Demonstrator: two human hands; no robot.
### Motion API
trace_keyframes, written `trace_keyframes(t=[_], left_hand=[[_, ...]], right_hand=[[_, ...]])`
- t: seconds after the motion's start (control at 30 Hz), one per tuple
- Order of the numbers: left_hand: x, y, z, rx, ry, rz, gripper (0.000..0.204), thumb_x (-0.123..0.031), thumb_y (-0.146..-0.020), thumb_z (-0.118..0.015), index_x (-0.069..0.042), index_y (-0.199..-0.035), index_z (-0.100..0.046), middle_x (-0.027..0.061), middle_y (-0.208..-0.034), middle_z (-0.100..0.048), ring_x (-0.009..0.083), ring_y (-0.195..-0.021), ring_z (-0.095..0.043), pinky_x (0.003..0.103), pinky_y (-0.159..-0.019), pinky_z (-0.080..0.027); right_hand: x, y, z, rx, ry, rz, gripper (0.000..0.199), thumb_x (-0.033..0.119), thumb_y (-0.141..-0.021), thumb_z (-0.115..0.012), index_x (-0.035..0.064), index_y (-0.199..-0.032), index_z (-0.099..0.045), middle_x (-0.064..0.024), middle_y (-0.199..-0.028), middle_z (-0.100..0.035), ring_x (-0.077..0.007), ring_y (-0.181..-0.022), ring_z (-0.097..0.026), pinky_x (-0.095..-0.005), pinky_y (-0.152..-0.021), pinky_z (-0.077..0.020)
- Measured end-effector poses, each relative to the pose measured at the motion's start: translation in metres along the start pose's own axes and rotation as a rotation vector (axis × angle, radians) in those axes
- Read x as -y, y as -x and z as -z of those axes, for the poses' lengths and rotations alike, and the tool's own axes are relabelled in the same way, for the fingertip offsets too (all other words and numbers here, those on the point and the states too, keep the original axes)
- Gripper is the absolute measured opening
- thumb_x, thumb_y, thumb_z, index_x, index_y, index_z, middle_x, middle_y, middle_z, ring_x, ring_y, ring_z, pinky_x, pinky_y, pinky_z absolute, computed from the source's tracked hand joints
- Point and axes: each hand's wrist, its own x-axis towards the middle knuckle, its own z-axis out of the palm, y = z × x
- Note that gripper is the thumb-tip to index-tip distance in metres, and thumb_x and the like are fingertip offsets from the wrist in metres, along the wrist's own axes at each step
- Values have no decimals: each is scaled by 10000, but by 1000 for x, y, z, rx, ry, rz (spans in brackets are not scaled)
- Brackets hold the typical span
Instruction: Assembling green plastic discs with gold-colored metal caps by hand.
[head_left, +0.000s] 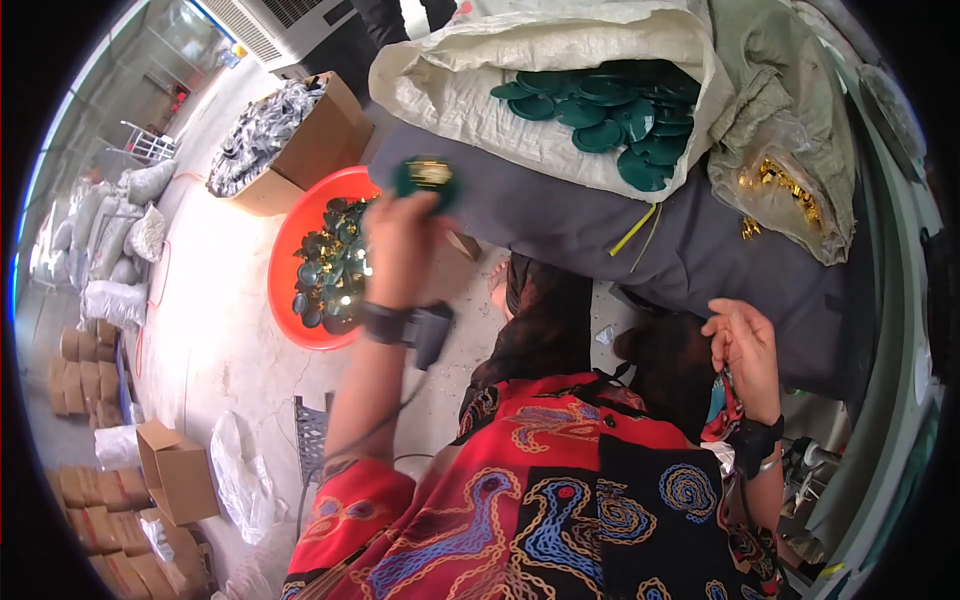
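Observation:
My left hand (398,250), blurred by motion, is closed on a round green disc (407,180) with a shiny gold piece (432,173) on its face. It is raised by the right rim of an orange-red tub (282,310) full of similar green discs with gold pieces (335,262). Off to the right, my right hand (742,345) hangs by the near edge of the dark cloth-covered table (580,215). Its fingers are loosely bent and apart, with nothing visible in them. A white woven sack (450,110) lies on the table, its mouth showing plain green discs (610,115).
A clear bag of gold pieces (785,190) rests at the table's right, with a yellow strip (632,232) nearby. On the left floor stand a carton of grey pieces (310,140), white sacks (115,300), an open carton (180,470) and stacked brown packages (90,500).

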Motion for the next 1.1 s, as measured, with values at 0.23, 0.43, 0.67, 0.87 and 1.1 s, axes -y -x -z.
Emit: trace_keyframes(t=[0.23, 0.43, 0.67, 0.87, 1.1], left_hand=[[108, 28, -25, -234, 1573, 1156, 424, -221, -948, -494, 59, -1245, -382, 174, -1134, -576, 290, -952, -616, 335, -804, -517], [-137, -57, -74, 358, 890, 110, 540, -116, -830, -651, -42, -1320, -438, 162, -1264, -536, 290, -1097, -574, 353, -881, -469], [-303, -82, -153, 557, 372, -844, 892, -263, -666, -782, -171, -1423, -318, 137, -1423, -370, 368, -1327, -306, 539, -1035, -283], [-317, -73, -176, 664, 217, -808, 876, -234, -683, -766, -220, -1429, -308, 115, -1472, -285, 367, -1333, -292, 582, -1028, -260], [-321, -76, -186, 691, 215, -795, 911, -132, -623, -758, -231, -1423, -333, 112, -1469, -298, 362, -1328, -303, 562, -1026, -261]], right_hand=[[-40, 42, 35, -229, 115, -145, 260, 216, -938, -525, -9, -1041, -605, -75, -799, -622, -70, -529, -513, -206, -461, -415], [-104, 70, 87, -492, 153, -303, 209, 170, -905, -569, -16, -984, -617, -58, -787, -636, -88, -558, -541, -229, -476, -444], [-199, 135, 128, -713, 38, -585, 196, 160, -847, -621, -31, -892, -620, -73, -694, -628, -135, -531, -591, -264, -453, -485], [-385, 196, 155, -374, 24, -802, 159, 163, -812, -625, 6, -826, -608, -85, -690, -631, -163, -564, -632, -312, -481, -514], [-431, 136, 139, -367, 444, -859, 338, 172, -627, -696, 50, -940, -655, -136, -838, -678, -273, -838, -659, -358, -731, -511]])
